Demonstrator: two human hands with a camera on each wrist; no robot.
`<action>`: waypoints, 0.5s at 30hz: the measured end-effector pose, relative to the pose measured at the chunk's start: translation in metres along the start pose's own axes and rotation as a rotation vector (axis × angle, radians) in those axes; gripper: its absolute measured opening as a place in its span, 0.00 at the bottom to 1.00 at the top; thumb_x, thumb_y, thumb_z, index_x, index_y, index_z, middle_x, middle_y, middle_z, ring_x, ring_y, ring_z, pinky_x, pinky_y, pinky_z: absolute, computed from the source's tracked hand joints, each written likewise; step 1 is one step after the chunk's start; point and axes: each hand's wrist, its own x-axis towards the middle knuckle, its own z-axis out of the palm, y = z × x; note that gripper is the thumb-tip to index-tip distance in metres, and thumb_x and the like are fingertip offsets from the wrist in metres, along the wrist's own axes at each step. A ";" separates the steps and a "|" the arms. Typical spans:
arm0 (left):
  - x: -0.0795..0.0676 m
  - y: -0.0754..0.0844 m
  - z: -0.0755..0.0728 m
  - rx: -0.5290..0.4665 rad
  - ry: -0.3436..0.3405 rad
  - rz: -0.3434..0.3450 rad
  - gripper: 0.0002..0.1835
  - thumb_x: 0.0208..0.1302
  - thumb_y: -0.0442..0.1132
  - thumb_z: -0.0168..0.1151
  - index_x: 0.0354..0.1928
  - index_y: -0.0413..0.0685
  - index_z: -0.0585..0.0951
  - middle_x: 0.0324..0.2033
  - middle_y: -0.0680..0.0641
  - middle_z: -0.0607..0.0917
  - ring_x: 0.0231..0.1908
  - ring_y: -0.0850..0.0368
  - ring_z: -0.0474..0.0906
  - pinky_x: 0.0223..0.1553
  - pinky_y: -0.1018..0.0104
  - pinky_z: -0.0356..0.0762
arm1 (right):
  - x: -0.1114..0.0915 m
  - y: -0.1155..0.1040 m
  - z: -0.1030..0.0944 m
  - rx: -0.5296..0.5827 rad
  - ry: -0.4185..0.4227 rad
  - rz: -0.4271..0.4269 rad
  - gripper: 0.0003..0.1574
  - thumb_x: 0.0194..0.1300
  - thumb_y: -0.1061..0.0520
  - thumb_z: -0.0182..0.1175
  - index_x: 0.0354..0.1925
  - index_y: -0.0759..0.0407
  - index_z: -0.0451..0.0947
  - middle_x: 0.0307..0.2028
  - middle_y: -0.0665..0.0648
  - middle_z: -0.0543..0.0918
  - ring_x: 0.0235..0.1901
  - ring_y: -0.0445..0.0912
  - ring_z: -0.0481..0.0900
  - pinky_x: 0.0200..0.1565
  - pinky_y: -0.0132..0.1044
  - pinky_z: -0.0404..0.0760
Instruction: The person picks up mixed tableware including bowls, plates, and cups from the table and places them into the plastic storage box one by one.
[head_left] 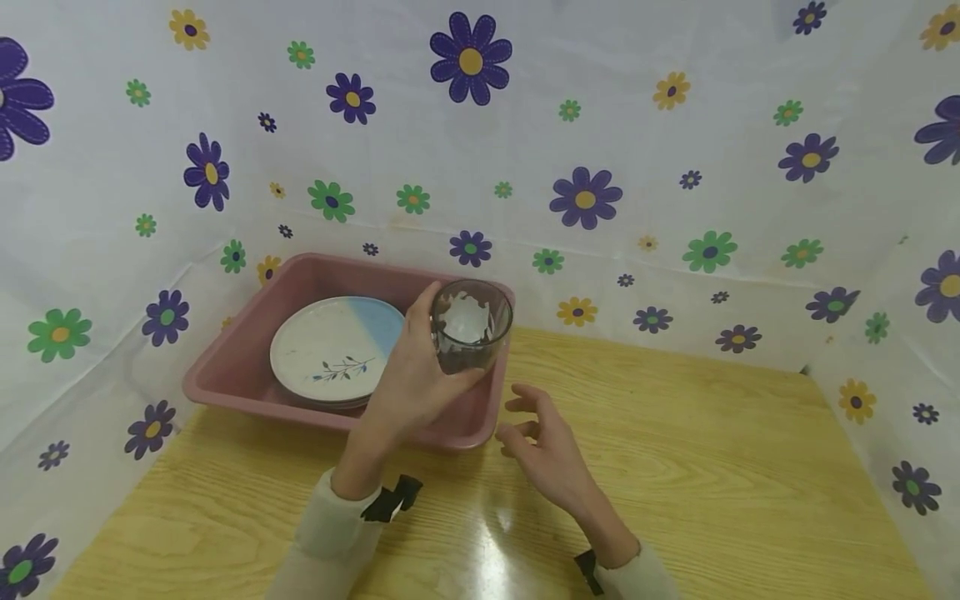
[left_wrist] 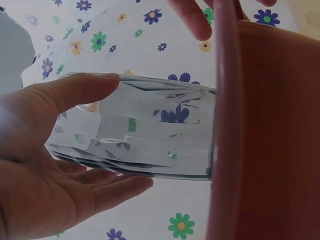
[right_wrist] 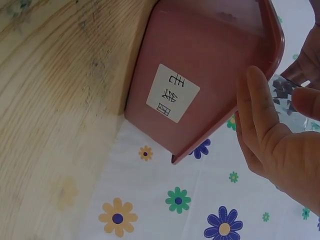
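Observation:
My left hand [head_left: 420, 367] grips a clear drinking glass [head_left: 472, 329] over the right end of a pink plastic basin [head_left: 247, 404]. In the left wrist view, the thumb lies along one side of the glass [left_wrist: 140, 125] and the fingers along the other. My right hand [head_left: 543, 446] hovers beside the basin's right front corner, its fingers loosely bent and holding nothing. Round white plates [head_left: 322, 350] with a blue section and a leafy sprig sit stacked inside the basin, partly hidden behind the left hand.
The basin stands on a wood-grain table [head_left: 675, 467], near the back left. A white label [right_wrist: 172, 93] with handwritten characters is stuck to the basin's side. White flower-printed cloth [head_left: 630, 150] hangs behind the table and along both sides.

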 end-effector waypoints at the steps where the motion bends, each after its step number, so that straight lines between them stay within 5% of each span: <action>1: 0.000 -0.001 0.000 0.006 -0.007 -0.011 0.61 0.49 0.38 0.79 0.77 0.45 0.46 0.69 0.36 0.62 0.66 0.40 0.65 0.66 0.45 0.67 | 0.000 0.000 0.001 0.008 -0.003 0.009 0.35 0.68 0.62 0.59 0.69 0.61 0.61 0.58 0.67 0.74 0.43 0.53 0.84 0.41 0.41 0.86; 15: 0.004 -0.014 0.003 0.019 -0.089 -0.145 0.61 0.49 0.37 0.78 0.77 0.47 0.45 0.69 0.37 0.60 0.66 0.41 0.65 0.65 0.44 0.68 | 0.004 0.004 0.010 0.043 -0.033 0.031 0.33 0.71 0.58 0.59 0.70 0.57 0.62 0.55 0.67 0.75 0.43 0.62 0.84 0.38 0.41 0.87</action>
